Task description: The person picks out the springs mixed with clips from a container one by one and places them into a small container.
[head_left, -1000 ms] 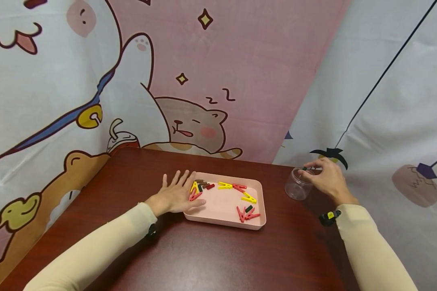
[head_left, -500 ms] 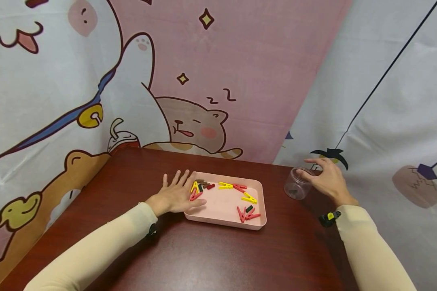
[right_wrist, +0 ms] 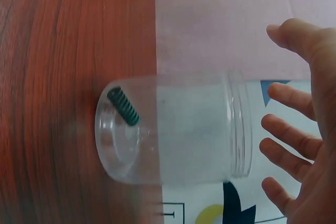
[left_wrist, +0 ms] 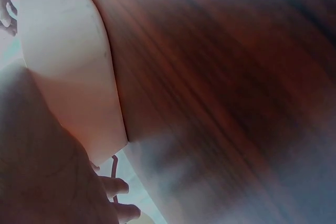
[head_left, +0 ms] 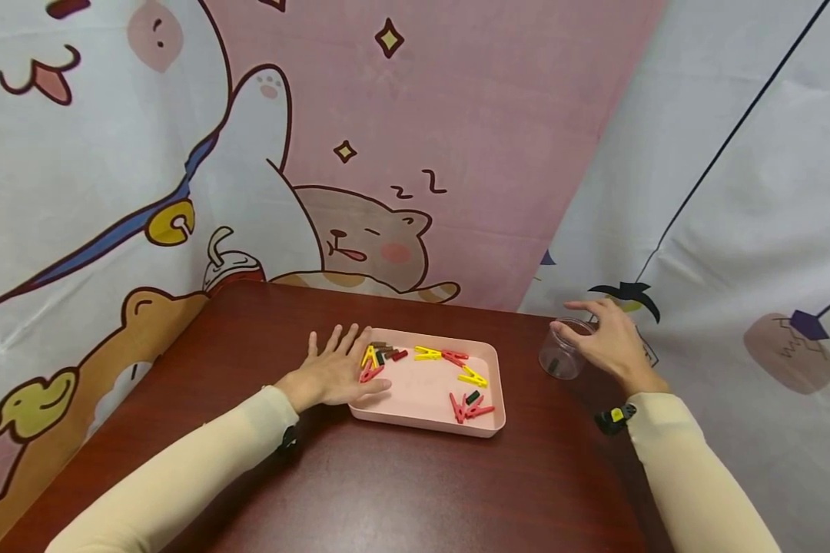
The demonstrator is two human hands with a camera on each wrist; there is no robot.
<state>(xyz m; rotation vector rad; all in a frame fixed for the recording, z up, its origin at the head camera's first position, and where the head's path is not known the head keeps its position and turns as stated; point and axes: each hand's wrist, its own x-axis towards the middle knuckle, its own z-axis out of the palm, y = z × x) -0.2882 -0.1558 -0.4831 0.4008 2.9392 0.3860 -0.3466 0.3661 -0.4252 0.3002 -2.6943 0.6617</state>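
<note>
A clear plastic jar (head_left: 552, 352) without a lid stands right of the pink tray (head_left: 418, 395). Inside it a dark green coil spring (right_wrist: 124, 107) leans near the bottom, plain in the right wrist view. Just off the jar's mouth hovers my right hand (head_left: 612, 344), its fingers spread and holding nothing. My left hand (head_left: 333, 374) rests on the tray's left rim, fingers outstretched. Partly covered by that hand, a yellow clothespin (head_left: 370, 357) and a pink-red clothespin (head_left: 371, 372) lie close to the brown springs (head_left: 379, 347).
More clothespins lie in the tray: a yellow clothespin (head_left: 473, 377) on the right and a red clothespin (head_left: 459, 408) at the near right corner, beside a dark green spring (head_left: 473, 397). A red spring (head_left: 400, 355) lies farther left. A printed cloth (head_left: 512, 153) hangs behind the table (head_left: 401, 484).
My right hand has released the green spring, which dropped from the jar's mouth to its bottom. The fingers have spread and the hand has shifted slightly left. My left hand stays put.
</note>
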